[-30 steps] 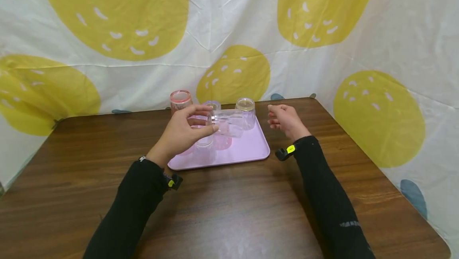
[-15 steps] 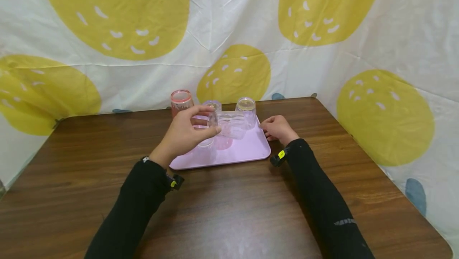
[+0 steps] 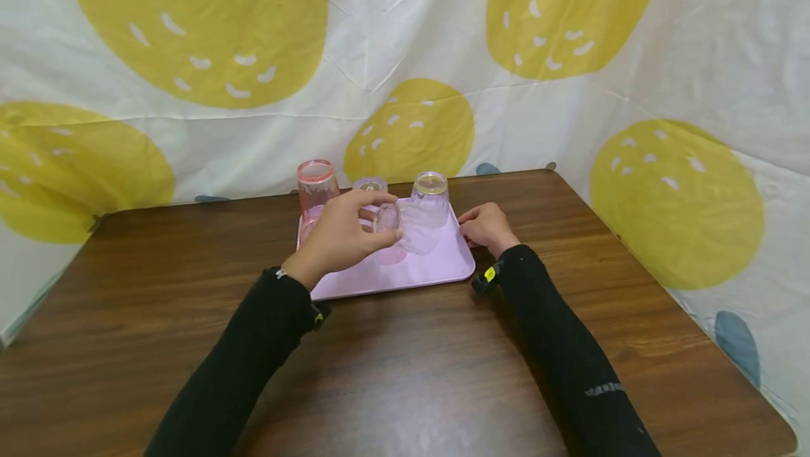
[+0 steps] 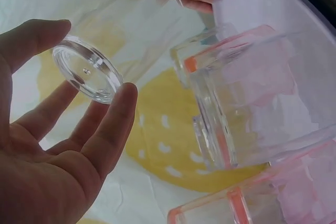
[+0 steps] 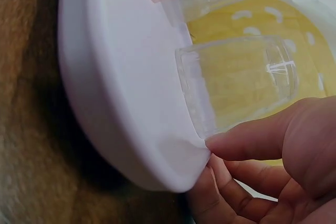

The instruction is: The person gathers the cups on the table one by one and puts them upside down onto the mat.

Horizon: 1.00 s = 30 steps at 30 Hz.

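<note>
In the head view my left hand point(image 3: 344, 235) holds a clear drinking glass point(image 3: 422, 228) by its base over the pink tray point(image 3: 443, 264). The glass lies nearly sideways, its mouth pointing right and slightly down. Thumb and fingertips grip the rim of the thick base point(image 4: 86, 71) in the left wrist view. My right hand point(image 3: 487, 225) pinches the tray's right edge, thumb on top and fingers beneath, as the right wrist view shows. Close to that thumb, a clear glass point(image 5: 239, 85) stands on the tray.
On the tray, a red-tinted glass point(image 3: 318, 188) stands at the back left and an upturned clear glass point(image 3: 432, 188) at the back right. Another glass point(image 3: 370, 183) is partly hidden behind my left hand. A fruit-print cloth point(image 3: 538, 126) hangs behind the brown table point(image 3: 392, 365).
My right hand has moved left and taken hold of the tray's edge. My left hand has shifted slightly right, and its glass now tilts with the mouth lower.
</note>
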Tool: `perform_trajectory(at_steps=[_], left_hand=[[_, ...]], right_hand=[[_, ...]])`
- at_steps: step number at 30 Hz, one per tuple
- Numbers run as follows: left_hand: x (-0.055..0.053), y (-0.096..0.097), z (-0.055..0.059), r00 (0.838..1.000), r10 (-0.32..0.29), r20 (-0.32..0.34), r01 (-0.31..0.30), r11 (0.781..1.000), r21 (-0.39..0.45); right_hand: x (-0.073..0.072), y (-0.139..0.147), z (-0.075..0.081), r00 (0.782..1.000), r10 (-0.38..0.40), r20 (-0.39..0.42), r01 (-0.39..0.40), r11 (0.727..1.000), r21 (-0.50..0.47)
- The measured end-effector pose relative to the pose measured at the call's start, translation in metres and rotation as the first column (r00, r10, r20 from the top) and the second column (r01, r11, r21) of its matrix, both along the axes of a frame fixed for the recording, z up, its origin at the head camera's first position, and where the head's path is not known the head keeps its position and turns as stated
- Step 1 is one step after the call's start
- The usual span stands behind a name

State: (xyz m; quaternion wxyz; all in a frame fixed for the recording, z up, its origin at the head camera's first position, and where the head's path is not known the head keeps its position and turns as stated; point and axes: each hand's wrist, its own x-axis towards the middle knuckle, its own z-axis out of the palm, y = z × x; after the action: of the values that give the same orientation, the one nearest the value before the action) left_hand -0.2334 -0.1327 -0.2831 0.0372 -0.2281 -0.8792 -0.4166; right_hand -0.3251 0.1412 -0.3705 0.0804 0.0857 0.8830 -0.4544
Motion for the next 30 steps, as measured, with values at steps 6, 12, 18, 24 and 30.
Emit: perform_trajectory(at_steps=[6,12,18,24,30], left_hand=[[-0.007,0.010,-0.002,0.997,-0.031,-0.070,0.020,0.989,-0.148],[-0.013,0.023,-0.002,0.986,-0.091,-0.139,0.052,0.964,-0.259],[-0.017,0.039,0.000,0.976,-0.150,-0.158,0.083,0.927,-0.366],[-0.018,0.054,-0.002,0.974,-0.173,-0.143,0.090,0.885,-0.456],[-0.021,0.066,-0.009,0.972,-0.200,-0.126,0.110,0.854,-0.509]], right_hand=[[0.001,-0.003,0.000,1.000,-0.008,0.017,0.008,1.000,-0.004],[0.000,-0.002,0.000,1.000,-0.024,0.016,0.024,1.000,-0.015],[0.001,0.000,-0.001,1.000,-0.016,0.005,0.016,1.000,-0.014],[0.002,-0.001,0.000,1.000,-0.018,0.000,0.018,1.000,-0.002],[0.003,0.000,0.002,1.000,-0.024,0.001,0.024,1.000,0.006]])
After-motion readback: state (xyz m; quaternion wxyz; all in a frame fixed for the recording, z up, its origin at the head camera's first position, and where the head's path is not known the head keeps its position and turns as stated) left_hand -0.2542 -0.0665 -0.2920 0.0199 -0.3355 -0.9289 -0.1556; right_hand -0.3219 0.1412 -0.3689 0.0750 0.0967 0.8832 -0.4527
